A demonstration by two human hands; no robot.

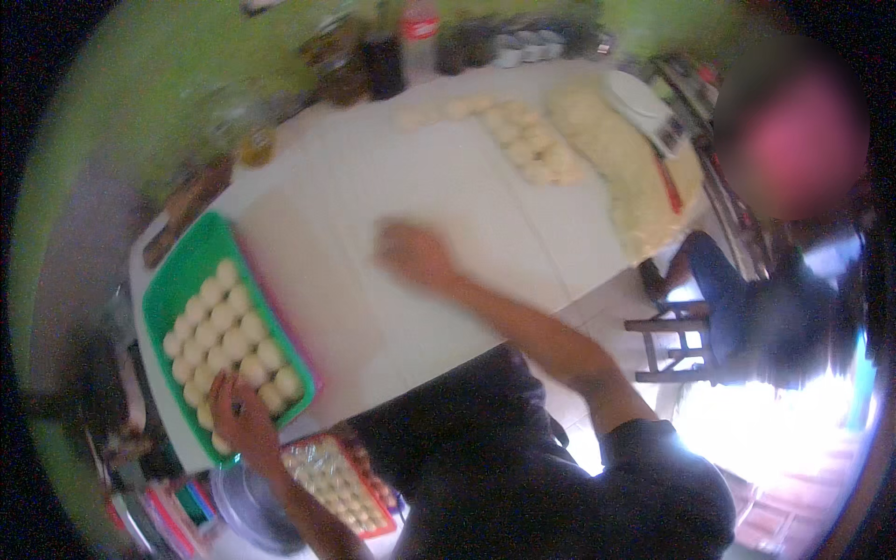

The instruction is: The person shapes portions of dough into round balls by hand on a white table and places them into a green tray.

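Note:
My left hand [241, 413] is over the near end of a green plastic tray [185, 269], its fingers down among rows of pale round dough balls [224, 318]. Whether those fingers grip a ball is hidden by the hand itself. The balls fill much of the tray, while its far end shows bare green plastic. My right hand [416, 255], blurred and with fingers seemingly curled, is above the middle of the white tabletop [336, 189]; anything under its palm is out of sight. Farther back on the table lie a cluster of dough pieces [528, 140] and a large spread mass of dough [595, 133].
A white kitchen scale [640, 101] and a red-handled tool [668, 185] lie at the far right. Bottles [420, 42] and jars line the back wall. Below left are a red tray of small pieces [336, 483] and a clear tub [255, 504]. Someone sits at right near a wooden stool [668, 325].

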